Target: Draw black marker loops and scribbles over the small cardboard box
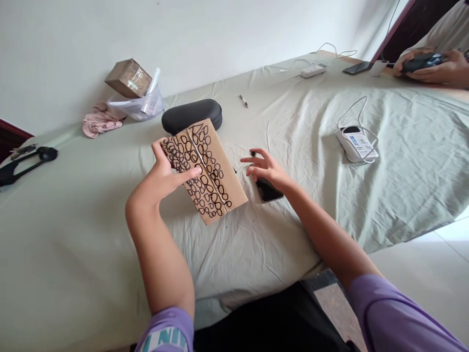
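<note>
My left hand (pixel 163 173) is closed on a cardboard box (pixel 234 183), holding it tilted above the cloth. The thumb lies across its top face, and the other fingers are mostly hidden behind its far left edge. Rows of black loops cover much of that face, with a pale seam running between them. To the right of the box, my right hand (pixel 266 168) has its fingers apart. A small dark thing (pixel 253 153) shows at its fingertips; I cannot make out what it is. Partly under this hand lies a dark smartphone (pixel 269 191).
A black hard case (pixel 192 115) sits behind the box, and a pen (pixel 244 101) lies farther back. A white device with a cable (pixel 357 144) is at right. Another carton (pixel 128 78) rests on a plastic basket (pixel 137 107). Another person's hands (pixel 432 66) hold a dark object.
</note>
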Tool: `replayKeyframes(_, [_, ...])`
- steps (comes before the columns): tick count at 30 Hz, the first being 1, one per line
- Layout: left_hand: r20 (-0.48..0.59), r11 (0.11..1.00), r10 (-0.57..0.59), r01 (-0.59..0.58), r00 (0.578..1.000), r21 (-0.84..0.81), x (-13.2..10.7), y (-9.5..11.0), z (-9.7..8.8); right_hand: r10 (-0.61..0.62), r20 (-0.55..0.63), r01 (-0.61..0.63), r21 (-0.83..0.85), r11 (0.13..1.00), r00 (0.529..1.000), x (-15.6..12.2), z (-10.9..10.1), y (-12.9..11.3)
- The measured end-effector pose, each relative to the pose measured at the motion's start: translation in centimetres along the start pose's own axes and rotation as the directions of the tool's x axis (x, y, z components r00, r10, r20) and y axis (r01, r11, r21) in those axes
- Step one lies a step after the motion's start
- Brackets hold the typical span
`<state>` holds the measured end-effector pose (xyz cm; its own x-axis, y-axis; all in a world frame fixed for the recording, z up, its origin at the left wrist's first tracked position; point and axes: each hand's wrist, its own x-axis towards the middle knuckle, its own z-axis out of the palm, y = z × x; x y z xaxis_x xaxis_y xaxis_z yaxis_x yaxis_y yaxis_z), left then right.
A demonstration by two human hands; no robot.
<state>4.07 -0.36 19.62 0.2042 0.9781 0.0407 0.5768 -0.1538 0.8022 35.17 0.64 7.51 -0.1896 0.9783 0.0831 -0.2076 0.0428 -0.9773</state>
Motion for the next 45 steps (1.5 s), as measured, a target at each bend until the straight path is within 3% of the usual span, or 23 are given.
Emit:
replayKeyframes(3, [-0.028, 1.000, 0.001, -0.001, 1.000, -0.019, 0.6, -0.4, 0.1, 0.029, 0.087, -0.038, 0.107, 0.994, 0.996, -0.1, 0.0, -0.5])
replayKeyframes(4, [-0.032, 1.000, -0.007, 0.006, 0.999, -0.018, 0.7, -0.6, 0.1, 0.027, 0.056, -0.031, 0.055, 0.998, 0.998, -0.1, 0.1, -0.5])
replayKeyframes(6, [-0.036, 1.000, -0.021, 0.020, 0.999, -0.010, 1.0, -0.6, 0.2, -0.002, -0.018, -0.002, -0.232, 0.973, 1.000, -0.2, 0.2, -0.2])
replayKeyframes(8, [-0.031, 1.000, -0.018, 0.018, 0.999, -0.011, 1.0, -0.5, 0.2, -0.017, -0.019, 0.002, -0.603, 0.798, 1.000, -0.4, 0.6, 0.1])
replayKeyframes(10, [-0.029, 1.000, -0.002, 0.001, 1.000, -0.016, 0.9, -0.4, 0.1, 0.049, 0.031, -0.002, -0.826, 0.564, 0.998, -0.7, 1.4, 0.3])
replayKeyframes(14, [-0.027, 1.000, -0.009, 0.009, 1.000, -0.001, 0.7, -0.3, 0.0, 0.192, 0.032, -0.022, -0.962, 0.273, 0.981, -1.4, 3.5, 0.7])
replayKeyframes(18, [-0.004, 1.000, -0.019, 0.019, 1.000, -0.005, 0.7, -0.4, -0.1, 0.236, -0.034, -0.058, -0.994, 0.096, 0.971, -1.7, 4.9, 0.9])
replayKeyframes(22, [0.002, 1.000, -0.016, 0.016, 1.000, -0.009, 0.8, -0.4, -0.2, 0.212, -0.084, -0.095, -0.994, 0.045, 0.974, -1.4, 5.2, 1.0])
replayKeyframes(31, [-0.013, 0.998, -0.061, 0.060, 0.998, -0.025, 0.6, 0.0, -0.2, 0.220, -0.098, -0.104, -0.994, 0.016, 0.971, -0.7, 5.5, 0.9])
replayKeyframes(38, [0.000, 0.998, -0.015, 0.015, 1.000, -0.055, 0.6, -0.4, -0.2, 0.210, -0.120, -0.119, -0.993, -0.018, 0.970, -0.2, 6.4, 0.7])
replayKeyframes(45, [0.008, 0.994, -0.078, 0.078, 0.997, -0.071, 0.6, -0.8, -0.6, 0.201, -0.137, -0.132, -0.991, -0.035, 0.970, 1.6, 6.8, 1.2])
